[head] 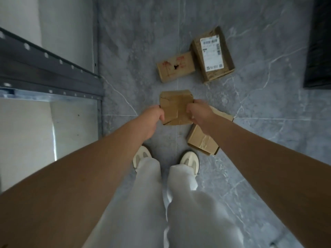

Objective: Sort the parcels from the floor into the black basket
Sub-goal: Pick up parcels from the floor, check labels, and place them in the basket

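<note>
I hold a small taped cardboard parcel (176, 106) in front of me above the grey floor. My left hand (152, 120) grips its left edge and my right hand (198, 116) grips its right edge. Below my right wrist another brown parcel (203, 142) lies on the floor, partly hidden by my arm. Farther out lie two more: a box with red print and a hole (176, 69), and touching it on the right a larger box with a white shipping label (213, 54). A black object (318, 47) at the right edge may be the basket.
A dark metal shelving rack (44, 68) with a pale lower shelf fills the left side. My legs in white trousers and pale shoes (142, 157) stand just behind the parcels. Grey marble floor tiles (259, 104) spread to the right.
</note>
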Demonstrator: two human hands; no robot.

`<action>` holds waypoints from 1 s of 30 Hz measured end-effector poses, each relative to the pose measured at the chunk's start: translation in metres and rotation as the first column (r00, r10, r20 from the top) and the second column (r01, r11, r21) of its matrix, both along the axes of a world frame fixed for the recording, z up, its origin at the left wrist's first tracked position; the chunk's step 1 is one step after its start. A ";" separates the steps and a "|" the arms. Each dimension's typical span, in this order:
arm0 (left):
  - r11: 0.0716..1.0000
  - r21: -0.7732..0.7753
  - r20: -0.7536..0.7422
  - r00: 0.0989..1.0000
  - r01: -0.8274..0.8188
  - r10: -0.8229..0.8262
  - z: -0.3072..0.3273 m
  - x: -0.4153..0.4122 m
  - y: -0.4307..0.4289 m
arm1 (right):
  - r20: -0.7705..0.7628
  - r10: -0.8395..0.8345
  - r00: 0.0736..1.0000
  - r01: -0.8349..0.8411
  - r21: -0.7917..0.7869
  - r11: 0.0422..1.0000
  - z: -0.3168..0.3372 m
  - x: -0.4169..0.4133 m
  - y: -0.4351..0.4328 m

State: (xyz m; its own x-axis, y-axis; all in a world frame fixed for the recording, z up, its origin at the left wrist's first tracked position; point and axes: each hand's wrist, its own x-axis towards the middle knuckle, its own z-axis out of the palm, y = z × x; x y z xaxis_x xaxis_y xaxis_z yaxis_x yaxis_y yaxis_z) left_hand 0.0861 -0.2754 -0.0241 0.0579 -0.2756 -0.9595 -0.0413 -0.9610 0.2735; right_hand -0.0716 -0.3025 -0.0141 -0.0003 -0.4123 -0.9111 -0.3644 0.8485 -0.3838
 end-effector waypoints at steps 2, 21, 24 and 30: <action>0.983 -0.044 -0.013 0.984 -0.177 0.177 0.058 0.008 0.001 | 0.009 0.039 0.999 -0.039 -0.050 0.998 0.062 0.005 -0.012; 0.601 -0.645 -0.010 0.792 -0.471 0.611 0.661 0.059 0.002 | 0.238 0.267 0.934 -0.086 -0.577 0.812 0.666 0.062 -0.064; 0.531 -0.739 0.018 0.775 -0.415 0.631 0.700 0.068 0.034 | 0.293 0.291 0.911 -0.055 -0.612 0.789 0.701 0.063 -0.045; 0.402 -0.850 0.016 0.746 -0.340 0.666 0.736 0.090 0.115 | 0.423 0.413 0.807 -0.048 -0.650 0.758 0.720 0.079 0.008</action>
State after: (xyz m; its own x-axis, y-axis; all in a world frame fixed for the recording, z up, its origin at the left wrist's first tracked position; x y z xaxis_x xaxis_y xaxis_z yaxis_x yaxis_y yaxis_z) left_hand 0.1757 -0.1602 0.7120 0.6868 -0.6749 -0.2699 0.1396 -0.2420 0.9602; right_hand 0.0070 -0.2946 0.7060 0.5563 -0.7720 -0.3074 -0.1082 0.2995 -0.9479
